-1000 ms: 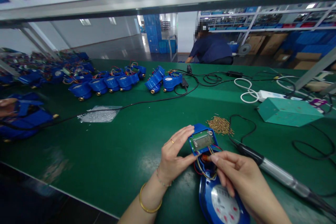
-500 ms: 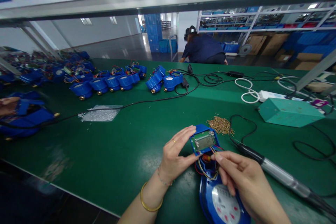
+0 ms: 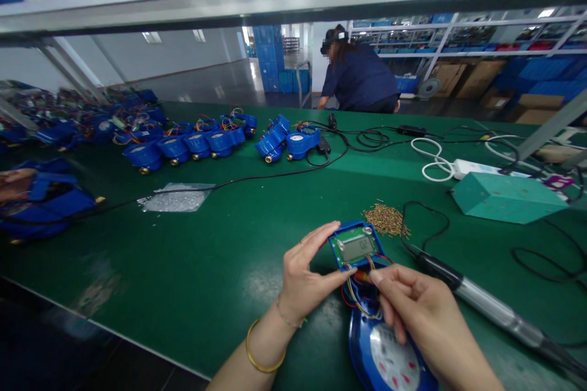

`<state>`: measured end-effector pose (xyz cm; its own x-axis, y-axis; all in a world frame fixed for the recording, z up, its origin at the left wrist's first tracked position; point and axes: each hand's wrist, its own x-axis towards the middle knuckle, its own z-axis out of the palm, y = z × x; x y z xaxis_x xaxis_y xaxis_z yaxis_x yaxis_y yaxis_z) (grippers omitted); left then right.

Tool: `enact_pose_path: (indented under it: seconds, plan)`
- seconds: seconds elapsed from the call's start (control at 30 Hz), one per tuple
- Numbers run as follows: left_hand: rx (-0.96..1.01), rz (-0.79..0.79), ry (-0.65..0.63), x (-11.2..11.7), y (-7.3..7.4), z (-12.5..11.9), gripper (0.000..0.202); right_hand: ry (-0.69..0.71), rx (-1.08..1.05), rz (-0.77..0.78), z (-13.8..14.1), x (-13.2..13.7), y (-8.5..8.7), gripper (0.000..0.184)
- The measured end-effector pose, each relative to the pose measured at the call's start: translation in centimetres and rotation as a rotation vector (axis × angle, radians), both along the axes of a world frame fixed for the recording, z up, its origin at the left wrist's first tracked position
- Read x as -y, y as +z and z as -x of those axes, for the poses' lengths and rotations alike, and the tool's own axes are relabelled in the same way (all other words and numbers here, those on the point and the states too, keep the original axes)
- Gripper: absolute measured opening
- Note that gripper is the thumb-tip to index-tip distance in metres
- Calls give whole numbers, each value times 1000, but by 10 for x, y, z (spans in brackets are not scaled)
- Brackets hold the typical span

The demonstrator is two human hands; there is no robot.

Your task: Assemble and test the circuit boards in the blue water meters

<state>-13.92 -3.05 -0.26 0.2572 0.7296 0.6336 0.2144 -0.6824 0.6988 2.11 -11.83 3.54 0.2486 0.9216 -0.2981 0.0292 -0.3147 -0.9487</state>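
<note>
A blue water meter [image 3: 362, 342] lies in front of me, its upper housing tipped up to show a green circuit board with a small display [image 3: 358, 248]. My left hand [image 3: 305, 272] grips that display housing by its left side, thumb along the lower edge and fingers at the top. Thin coloured wires [image 3: 362, 302] run from the board down into the meter body. My right hand [image 3: 410, 299] is closed in a pinch on the wires just below the board. The pinching fingertips partly hide an orange-red part inside the body.
Small brass screws [image 3: 385, 220] lie heaped beyond the meter. An electric screwdriver [image 3: 486, 299] rests at right, near a teal box [image 3: 509, 195]. More blue meters [image 3: 174, 148] line the back left. A bag of clear pieces [image 3: 177, 197], cables, another person's hand [image 3: 16, 186] and a person [image 3: 360, 76] are beyond.
The display housing has tilted back slightly, so its board faces me more. My right fingers stay at the wires with a small shift. The person behind the table has risen slightly.
</note>
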Motion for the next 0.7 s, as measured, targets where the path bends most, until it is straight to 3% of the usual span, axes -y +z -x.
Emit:
enact_pose_path:
  seconds: [0.33,0.7]
  plan:
    - [197,266,-100,2,-3,-6,60,21,52,-4,1,-4,-4,55]
    - [397,584,-278,-2,-8,-11,64,-53,173,11,5,-1,0,45]
